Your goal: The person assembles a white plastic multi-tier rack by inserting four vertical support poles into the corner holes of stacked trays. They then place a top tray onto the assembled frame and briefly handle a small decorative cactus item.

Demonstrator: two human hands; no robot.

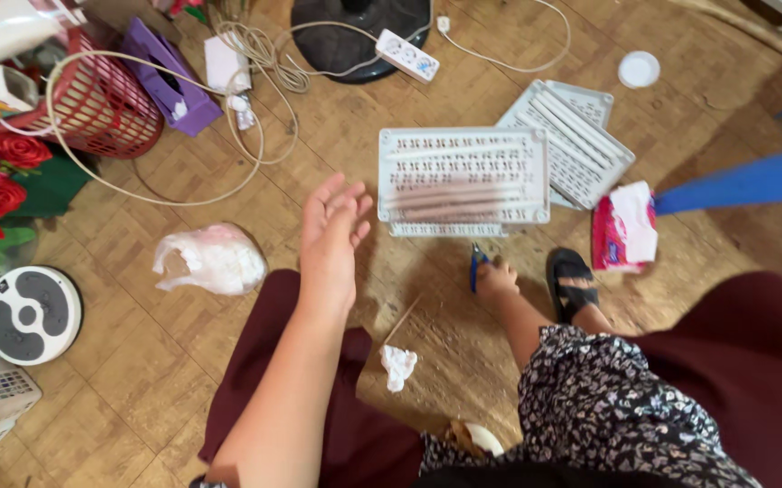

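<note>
Gripping a small blue-handled tool low against the floor, your right hand is curled around it, with the blue tips poking out toward the white slotted panel; what kind of tool it is I cannot tell. That panel lies flat on the wooden floor just beyond the tool, and a second slotted panel rests tilted behind it to the right. Your left hand hangs in the air with fingers loosely spread and holds nothing, near the panel's left edge. Beside your right hand sits your foot in a black sandal, and past that a red tissue pack. A crumpled tissue lies between your arms. Further left lies a white plastic bag, and beyond it a red basket, a purple box and a white power strip with its cord.
</note>
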